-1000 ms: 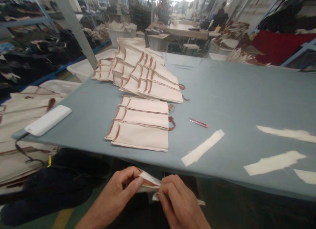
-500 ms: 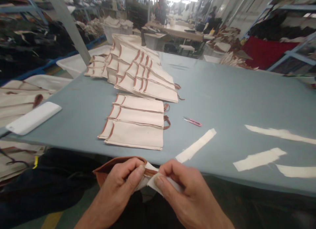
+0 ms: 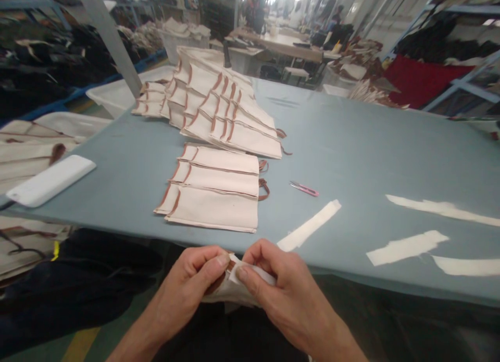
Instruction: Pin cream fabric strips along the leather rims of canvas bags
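In front of the table edge, my left hand [image 3: 199, 273] is closed in a pinch on the edge of a cream cloth bag [image 3: 226, 293] with brown trim. My right hand [image 3: 269, 278] pinches a white cloth strip [image 3: 260, 272] lying against the same bag edge. Thumbs and fingertips of both hands are close together, and most of the bag is hidden beneath them. On the table just beyond lie several flat cream bags [image 3: 219, 208] with brown edging and loops. A pink-handled thread snipper [image 3: 304, 188] rests to their right.
Torn cream cloth strips [image 3: 312, 224] lie on the blue-grey table [image 3: 351, 143]. A large heap of cream bags [image 3: 230, 107] covers its far left. A white oblong device [image 3: 52, 179] with a cord sits at the left edge. White bins [image 3: 113, 99] stand beyond, beside a metal post [image 3: 107, 36].
Both hands have shifted slightly, the right one up and leftward toward the left. The brown part of the bag at the left has dropped mostly out of sight.
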Tool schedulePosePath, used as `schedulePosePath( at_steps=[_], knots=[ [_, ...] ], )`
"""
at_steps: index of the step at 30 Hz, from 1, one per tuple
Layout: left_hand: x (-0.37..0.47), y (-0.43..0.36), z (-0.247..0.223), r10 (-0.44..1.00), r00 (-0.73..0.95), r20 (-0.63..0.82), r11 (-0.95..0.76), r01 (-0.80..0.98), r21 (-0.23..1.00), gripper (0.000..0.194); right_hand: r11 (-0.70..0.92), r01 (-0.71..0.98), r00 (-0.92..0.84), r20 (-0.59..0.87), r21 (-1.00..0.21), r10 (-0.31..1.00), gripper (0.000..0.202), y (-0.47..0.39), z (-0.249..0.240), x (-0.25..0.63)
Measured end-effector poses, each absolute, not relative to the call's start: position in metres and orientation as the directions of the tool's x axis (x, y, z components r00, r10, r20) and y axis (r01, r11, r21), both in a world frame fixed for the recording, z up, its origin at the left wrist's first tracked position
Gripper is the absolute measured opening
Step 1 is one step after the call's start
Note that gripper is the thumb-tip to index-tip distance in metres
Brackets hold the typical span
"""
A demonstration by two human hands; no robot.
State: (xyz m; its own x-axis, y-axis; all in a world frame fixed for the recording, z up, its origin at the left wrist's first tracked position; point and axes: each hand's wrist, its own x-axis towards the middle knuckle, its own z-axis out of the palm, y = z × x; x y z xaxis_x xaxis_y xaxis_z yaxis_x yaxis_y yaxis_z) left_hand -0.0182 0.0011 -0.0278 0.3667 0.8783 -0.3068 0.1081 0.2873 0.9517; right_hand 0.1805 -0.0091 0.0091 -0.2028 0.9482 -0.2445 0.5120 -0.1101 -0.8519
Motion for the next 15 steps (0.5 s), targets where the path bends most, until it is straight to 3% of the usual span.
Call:
schedulePosePath(
  at_steps=[15],
  knots=[
    [-0.015, 0.003, -0.02, 0.915, 0.29, -0.28, 0.214, 0.239, 0.947, 0.048, -0.177, 0.498, -0.16, -0.291, -0.849, 0.943, 0.018, -0.007, 0.002, 0.17]
  ],
)
